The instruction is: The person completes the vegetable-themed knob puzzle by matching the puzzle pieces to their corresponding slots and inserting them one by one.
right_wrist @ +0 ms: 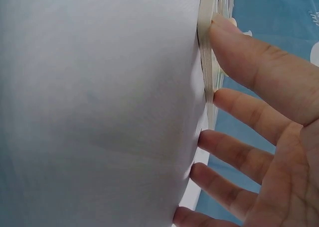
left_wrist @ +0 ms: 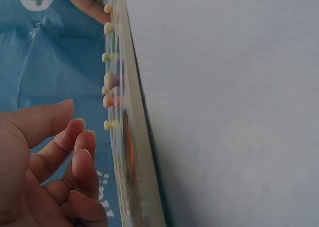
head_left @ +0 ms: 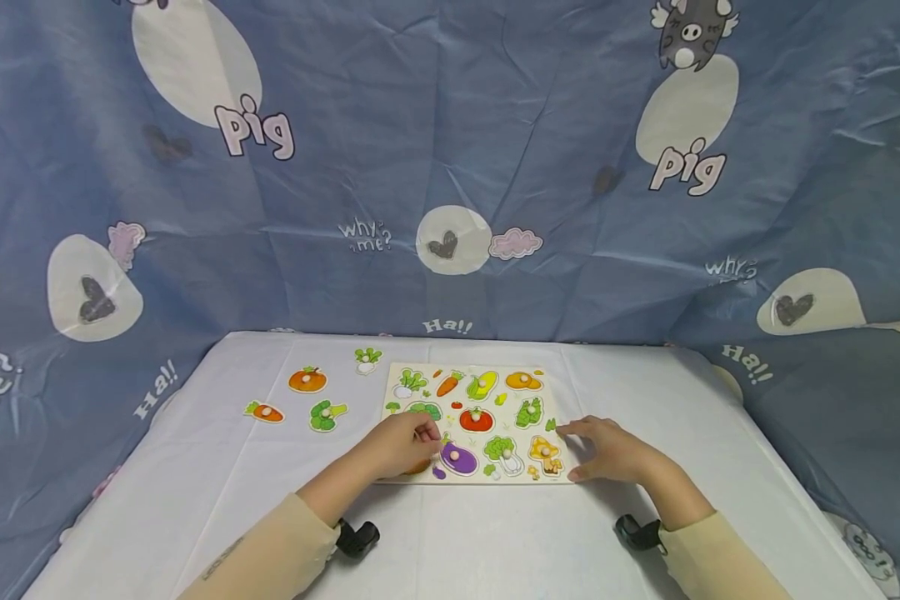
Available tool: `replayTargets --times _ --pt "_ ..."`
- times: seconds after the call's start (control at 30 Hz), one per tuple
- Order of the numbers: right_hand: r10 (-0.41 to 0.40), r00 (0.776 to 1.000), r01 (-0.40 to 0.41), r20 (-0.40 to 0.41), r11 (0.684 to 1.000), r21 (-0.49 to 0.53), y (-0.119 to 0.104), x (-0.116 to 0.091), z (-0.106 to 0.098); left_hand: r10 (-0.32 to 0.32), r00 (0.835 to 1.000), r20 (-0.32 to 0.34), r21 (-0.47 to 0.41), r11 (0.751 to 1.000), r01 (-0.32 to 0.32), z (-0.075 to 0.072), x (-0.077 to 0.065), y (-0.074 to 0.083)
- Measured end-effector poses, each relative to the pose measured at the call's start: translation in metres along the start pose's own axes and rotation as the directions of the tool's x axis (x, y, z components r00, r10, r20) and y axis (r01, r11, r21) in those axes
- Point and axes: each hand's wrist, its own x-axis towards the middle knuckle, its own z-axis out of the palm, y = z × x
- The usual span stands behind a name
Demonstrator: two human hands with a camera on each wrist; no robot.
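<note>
A wooden vegetable puzzle board (head_left: 397, 375) lies flat on the table. My left hand (head_left: 401, 446) hovers over its left part, partly hiding the broccoli and orange pictures. In the left wrist view the thumb and loosely bent fingers (left_wrist: 82, 170) are apart, with nothing between them. Beside that hand lies the eggplant piece (head_left: 459, 459), with a knob on it. My right hand (head_left: 607, 450) is at the board's right edge; in the right wrist view its thumb (right_wrist: 244, 48) touches the board's edge and its other fingers spread. Knobbed tomato (head_left: 476, 419) and mushroom (head_left: 546, 454) pieces sit in the board.
Loose on the white table left of the board are a pumpkin piece (head_left: 307, 379), a carrot piece (head_left: 264, 412), a broccoli piece (head_left: 326, 415) and a leafy white turnip piece (head_left: 367, 360). A blue printed curtain (head_left: 390, 292) hangs behind the table.
</note>
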Motion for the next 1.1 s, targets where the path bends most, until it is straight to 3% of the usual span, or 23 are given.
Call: replayTargets --times 0.47,0.73,1.1 --pt "-0.012 1.0 0.012 -0.007 1.0 -0.018 -0.002 -0.002 -0.001 -0.128 0.984 -0.126 -0.093 0.989 0.117 -0.023 -0.019 -0.012" --pt "-0.006 1.0 0.006 -0.006 1.0 -0.004 -0.002 -0.002 0.0 -0.108 0.973 -0.202 -0.075 0.993 0.095 -0.035 -0.026 -0.027" --pt "-0.018 1.0 0.018 -0.01 1.0 -0.02 0.001 0.0 0.001 -0.193 0.934 -0.299 -0.064 0.981 0.183 -0.053 -0.032 -0.051"
